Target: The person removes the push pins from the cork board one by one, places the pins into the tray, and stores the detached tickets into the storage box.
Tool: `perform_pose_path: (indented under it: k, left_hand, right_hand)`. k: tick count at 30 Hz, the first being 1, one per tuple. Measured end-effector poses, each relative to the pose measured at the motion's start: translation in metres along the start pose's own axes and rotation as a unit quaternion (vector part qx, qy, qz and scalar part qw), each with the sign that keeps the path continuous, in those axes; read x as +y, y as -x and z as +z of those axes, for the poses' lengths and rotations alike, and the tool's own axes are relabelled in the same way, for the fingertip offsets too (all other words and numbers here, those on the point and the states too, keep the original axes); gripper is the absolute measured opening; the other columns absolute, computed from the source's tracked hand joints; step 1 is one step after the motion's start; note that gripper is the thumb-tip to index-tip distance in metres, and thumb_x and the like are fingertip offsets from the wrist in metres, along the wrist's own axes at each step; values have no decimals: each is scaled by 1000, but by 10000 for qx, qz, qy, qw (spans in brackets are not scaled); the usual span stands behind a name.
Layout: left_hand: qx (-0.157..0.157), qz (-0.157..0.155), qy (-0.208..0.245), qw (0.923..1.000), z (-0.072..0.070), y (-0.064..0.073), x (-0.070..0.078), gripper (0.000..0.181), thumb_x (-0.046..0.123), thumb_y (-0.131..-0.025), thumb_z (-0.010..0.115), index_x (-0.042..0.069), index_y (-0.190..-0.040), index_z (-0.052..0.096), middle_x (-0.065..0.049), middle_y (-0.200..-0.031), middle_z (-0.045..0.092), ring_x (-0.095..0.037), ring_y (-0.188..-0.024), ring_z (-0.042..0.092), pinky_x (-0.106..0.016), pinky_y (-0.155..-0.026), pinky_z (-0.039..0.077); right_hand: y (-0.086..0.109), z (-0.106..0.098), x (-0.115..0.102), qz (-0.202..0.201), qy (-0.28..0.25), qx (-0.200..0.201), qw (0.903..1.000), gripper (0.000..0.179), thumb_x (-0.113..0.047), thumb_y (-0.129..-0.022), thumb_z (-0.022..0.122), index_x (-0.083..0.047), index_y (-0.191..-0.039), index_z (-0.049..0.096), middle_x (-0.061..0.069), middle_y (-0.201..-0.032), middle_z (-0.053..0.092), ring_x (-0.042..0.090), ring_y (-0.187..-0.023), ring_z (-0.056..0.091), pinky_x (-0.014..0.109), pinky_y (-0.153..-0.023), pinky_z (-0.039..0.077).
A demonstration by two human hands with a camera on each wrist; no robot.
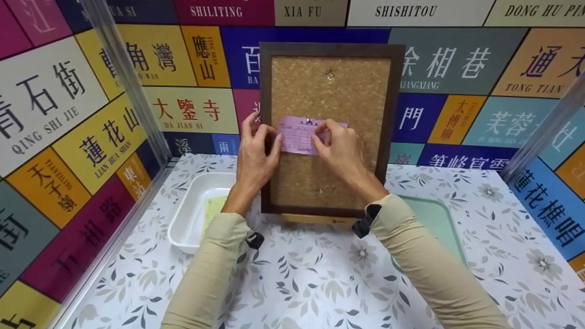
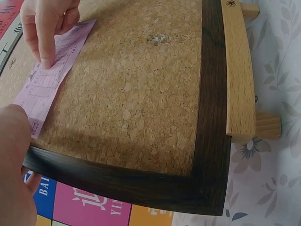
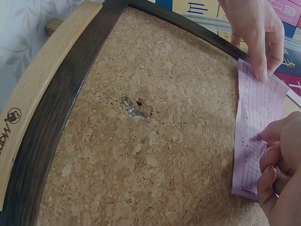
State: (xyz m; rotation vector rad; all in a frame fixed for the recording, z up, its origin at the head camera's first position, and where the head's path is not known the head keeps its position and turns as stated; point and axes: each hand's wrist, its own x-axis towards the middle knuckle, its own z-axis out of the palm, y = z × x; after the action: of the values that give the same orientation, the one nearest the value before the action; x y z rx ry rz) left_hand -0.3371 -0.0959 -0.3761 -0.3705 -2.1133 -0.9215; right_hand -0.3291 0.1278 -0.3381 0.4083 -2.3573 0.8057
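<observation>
A pink printed paper slip (image 1: 295, 135) lies against the cork board (image 1: 329, 176) in its dark wooden frame. In the left wrist view, my left hand (image 1: 257, 153) holds the slip's left end, thumb in front and fingers around the frame's side. Curled fingers of my right hand (image 1: 343, 148) touch the slip's front, right of its middle; whatever lies between the fingertips is hidden. A small shiny piece (image 1: 309, 121) sits at the slip's upper edge. Two shiny worn spots mark the cork, one above (image 1: 330, 75) and one below (image 1: 319, 192).
The board stands in a light wooden base (image 1: 320, 220) on a leaf-patterned tablecloth (image 1: 311, 274). On its left is a white tray (image 1: 183, 224) holding yellow paper (image 1: 212, 211); on its right, a green tray (image 1: 441, 219). Panels with place names (image 1: 196, 109) rise behind.
</observation>
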Motion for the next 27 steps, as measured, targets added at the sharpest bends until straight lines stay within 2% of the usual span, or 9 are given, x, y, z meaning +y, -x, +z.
perform_pose_path:
  k: [5, 12, 21, 27]
  left_hand:
    - [45, 55, 85, 9999, 0, 1, -3, 20, 28, -106, 69, 8, -107, 72, -16, -163, 46, -30, -126, 67, -44, -110, 55]
    - [-42, 17, -55, 10000, -1, 2, -4, 21, 32, -106, 68, 11, -107, 72, -14, -163, 45, -28, -122, 69, -43, -108, 56]
    - [-108, -43, -46, 9999, -2, 3, -3, 20, 31, -106, 69, 12, -108, 72, -13, -163, 45, -27, -120, 69, -42, -107, 57]
    - [-108, -62, -21, 9999, -2, 4, -4, 20, 31, -106, 68, 11, -108, 72, -13, -164, 44, -27, -118, 69, -41, -105, 57]
  right_hand:
    - [-3, 2, -2, -17, -130, 100, 9999, 15, -29, -99, 76, -16, -108, 76, -4, -72, 65, 15, -64, 59, 34, -61, 43]
    - [-10, 4, -7, -116, -326, 323, 9989, 17, -23, -96, 78, -13, -110, 79, 0, -71, 69, 18, -64, 61, 36, -62, 44]
    - [-13, 8, -9, -242, -634, 416, 9968, 16, -16, -97, 78, -7, -110, 79, 3, -70, 66, 15, -63, 57, 32, -61, 40]
    - [-15, 10, -10, -236, -616, 505, 9965, 16, -15, -97, 77, -8, -110, 79, 1, -70, 65, 15, -62, 55, 31, -60, 38]
